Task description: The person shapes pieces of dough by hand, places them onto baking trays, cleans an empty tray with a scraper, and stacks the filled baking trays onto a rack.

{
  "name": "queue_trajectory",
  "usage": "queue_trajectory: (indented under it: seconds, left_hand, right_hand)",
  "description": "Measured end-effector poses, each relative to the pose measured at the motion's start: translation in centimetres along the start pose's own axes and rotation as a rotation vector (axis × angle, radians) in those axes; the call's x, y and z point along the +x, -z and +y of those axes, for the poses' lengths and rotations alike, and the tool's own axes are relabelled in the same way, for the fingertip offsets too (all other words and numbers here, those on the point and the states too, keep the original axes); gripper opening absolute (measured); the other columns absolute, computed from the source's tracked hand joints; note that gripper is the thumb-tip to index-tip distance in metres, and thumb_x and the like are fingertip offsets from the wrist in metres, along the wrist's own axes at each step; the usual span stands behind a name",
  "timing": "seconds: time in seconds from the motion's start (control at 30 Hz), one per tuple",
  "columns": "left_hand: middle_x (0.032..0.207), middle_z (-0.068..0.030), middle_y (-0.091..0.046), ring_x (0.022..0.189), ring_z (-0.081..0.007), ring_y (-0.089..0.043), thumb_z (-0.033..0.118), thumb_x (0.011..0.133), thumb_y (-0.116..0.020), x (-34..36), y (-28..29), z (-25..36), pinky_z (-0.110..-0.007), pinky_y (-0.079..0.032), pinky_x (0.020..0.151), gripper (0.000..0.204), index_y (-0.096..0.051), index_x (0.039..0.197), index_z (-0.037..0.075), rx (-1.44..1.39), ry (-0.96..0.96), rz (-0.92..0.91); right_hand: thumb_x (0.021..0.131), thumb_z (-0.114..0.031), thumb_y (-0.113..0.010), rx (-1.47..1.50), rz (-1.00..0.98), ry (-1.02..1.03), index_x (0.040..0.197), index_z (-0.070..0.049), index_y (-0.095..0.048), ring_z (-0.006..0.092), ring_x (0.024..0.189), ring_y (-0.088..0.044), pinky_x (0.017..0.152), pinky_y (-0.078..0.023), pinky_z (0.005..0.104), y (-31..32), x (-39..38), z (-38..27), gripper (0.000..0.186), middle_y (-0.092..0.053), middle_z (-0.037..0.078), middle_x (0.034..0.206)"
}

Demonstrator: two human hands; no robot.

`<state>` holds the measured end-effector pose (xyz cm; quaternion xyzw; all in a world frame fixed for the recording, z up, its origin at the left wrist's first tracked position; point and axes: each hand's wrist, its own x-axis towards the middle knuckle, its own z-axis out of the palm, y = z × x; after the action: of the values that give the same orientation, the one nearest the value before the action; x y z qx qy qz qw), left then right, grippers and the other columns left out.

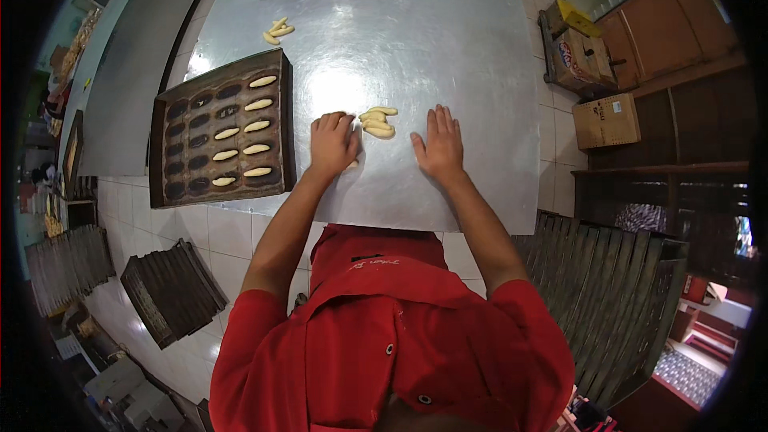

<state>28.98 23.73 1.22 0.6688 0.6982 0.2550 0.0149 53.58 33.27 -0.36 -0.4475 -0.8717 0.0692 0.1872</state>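
Near the silvery-metal worktop's (492,56) front edge, left hand (333,144) curls, hold unclear; right hand (440,144) lies flat, open. Pale spindle-shaped dough pieces (376,122) between, likely for reach.

Dough pieces: pale yellow, smooth, slim with tapered ends. One loose cluster (379,130) lies on the surface (480,48) between the left hand (332,144) and right hand (440,144), pieces roughly crosswise and touching; a second small cluster (280,31) sits beyond the tray. Eight more lie singly in the dark tray's (287,124) oval hollows: five rightmost column, three next to it.
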Motion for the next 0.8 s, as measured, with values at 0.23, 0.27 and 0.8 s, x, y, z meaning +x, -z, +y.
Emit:
queue_trajectory:
  seconds: [0.23, 0.27, 0.8]
  left_hand:
    - [0.157, -0.031, -0.025, 0.149, -0.0427, -0.021, 0.028, 0.094, -0.051, -10.8, -0.2, 3.7, -0.061, -0.018, 0.117, 0.068, -0.032, 0.146, -0.012, 0.111, -0.032, -0.336]
    - [0.157, -0.031, -0.025, 0.149, -0.0427, -0.021, 0.028, 0.094, -0.051, -12.1, 0.0, 4.3, -0.061, -0.018, 0.117, 0.068, -0.032, 0.146, -0.012, 0.109, -0.029, -0.337]
    - [0.152, -0.0234, -0.039, 0.143, -0.0377, -0.035, 0.024, 0.095, -0.055, -12.2, 0.8, 1.5, -0.055, -0.028, 0.115, 0.057, -0.042, 0.144, -0.001, -0.014, -0.115, -0.276]
  right_hand:
    - [0.093, -0.047, -0.056, 0.038, -0.424, 0.22, 0.149, 0.01, -0.029, 0.0398, 0.15, -0.016, 0.12, -0.016, 0.0547, 2.6, -12.7, -5.1, 0.084, -0.023, 0.028, 0.159]
    - [0.092, -0.047, -0.056, 0.119, -0.443, 0.266, 0.149, 0.01, -0.028, 0.0395, 0.151, -0.015, 0.12, -0.015, 0.0552, 2.7, -13.7, -5.4, 0.085, -0.022, 0.028, 0.159]
    - [0.074, -0.009, -0.067, 0.236, -0.444, 0.137, 0.095, -0.003, -0.065, 0.036, 0.099, -0.058, 0.086, -0.05, 0.0449, 4.6, 2.5, 1.4, 0.022, -0.062, 0.014, 0.098]
